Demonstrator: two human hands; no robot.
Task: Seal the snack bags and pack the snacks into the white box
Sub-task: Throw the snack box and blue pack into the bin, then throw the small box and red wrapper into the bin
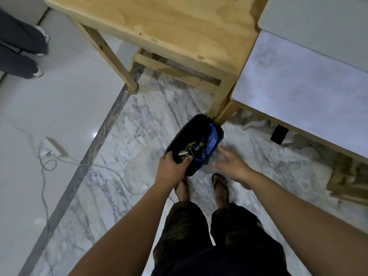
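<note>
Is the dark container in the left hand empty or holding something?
Holding something: the dark container in the left hand shows black and blue snack packets inside.

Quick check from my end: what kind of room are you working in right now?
Probably an indoor room at home or in a small workspace: polished marble floor, a bare wooden table beside a white-topped table, and a power strip with a cord on the floor.

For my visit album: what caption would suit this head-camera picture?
Standing on a marble floor by a wooden table, a person's left hand grips dark snack packets; the open right hand reaches in.
</note>
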